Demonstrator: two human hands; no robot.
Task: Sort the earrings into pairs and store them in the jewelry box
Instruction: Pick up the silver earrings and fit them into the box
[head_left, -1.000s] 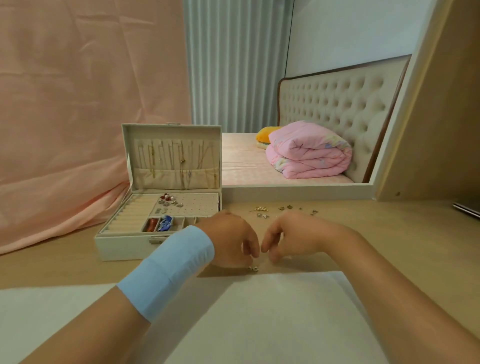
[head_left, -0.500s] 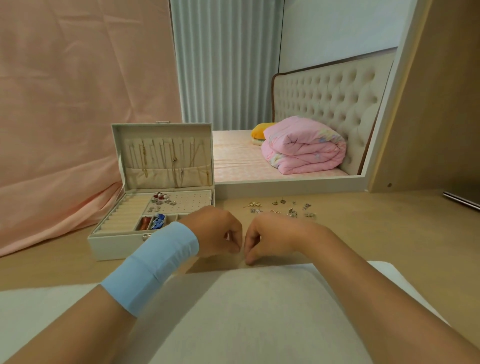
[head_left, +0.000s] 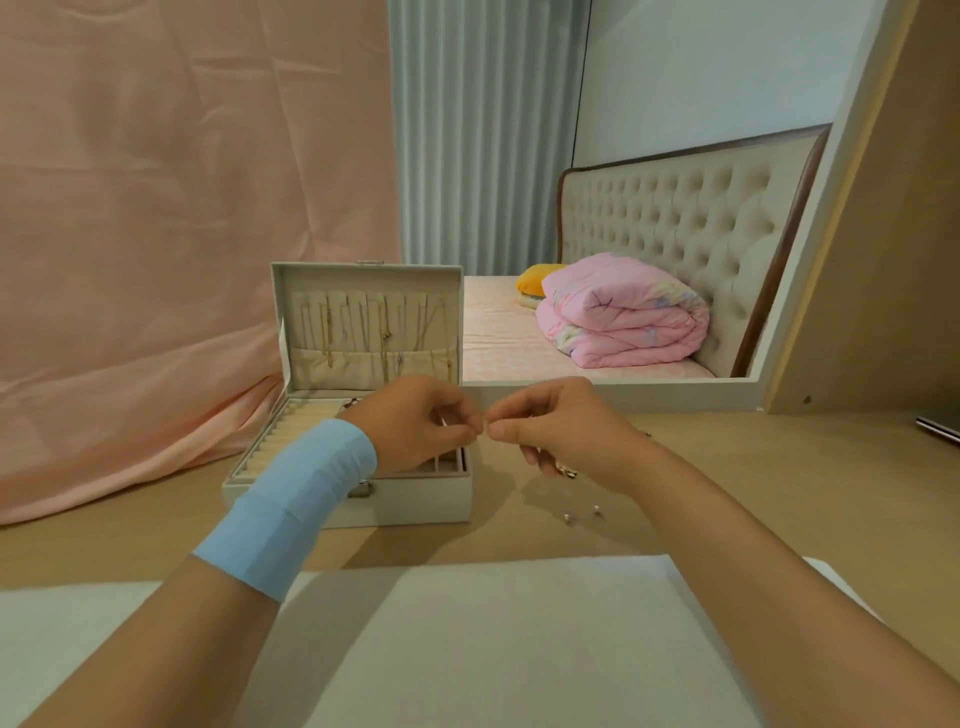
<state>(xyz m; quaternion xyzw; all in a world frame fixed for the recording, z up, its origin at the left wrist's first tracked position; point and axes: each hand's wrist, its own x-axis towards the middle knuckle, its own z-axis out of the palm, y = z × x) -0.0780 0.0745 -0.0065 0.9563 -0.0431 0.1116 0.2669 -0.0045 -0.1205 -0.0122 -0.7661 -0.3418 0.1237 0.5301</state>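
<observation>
The cream jewelry box (head_left: 415, 499) stands open on the wooden desk, thin chains hanging inside its raised lid (head_left: 366, 332). My left hand (head_left: 415, 423), with a blue band on the wrist, is raised in front of the box with its fingertips pinched. My right hand (head_left: 550, 421) is level with it, fingertips pinched too, and the two hands meet tip to tip around something too small to make out. A gold earring (head_left: 567, 472) peeks out below my right hand. Two tiny pearl studs (head_left: 582, 514) lie on the desk under my right wrist.
A white cloth (head_left: 493, 639) covers the desk's near edge. A pink drape (head_left: 182, 234) hangs at the left. A mirror behind the desk shows a bed with a folded pink quilt (head_left: 623, 312). A dark metal object (head_left: 937, 430) lies at the far right.
Both hands have lifted off the desk from the cloth's edge and now meet in front of the box. Two pearl studs now show on the desk below them. The view has shifted.
</observation>
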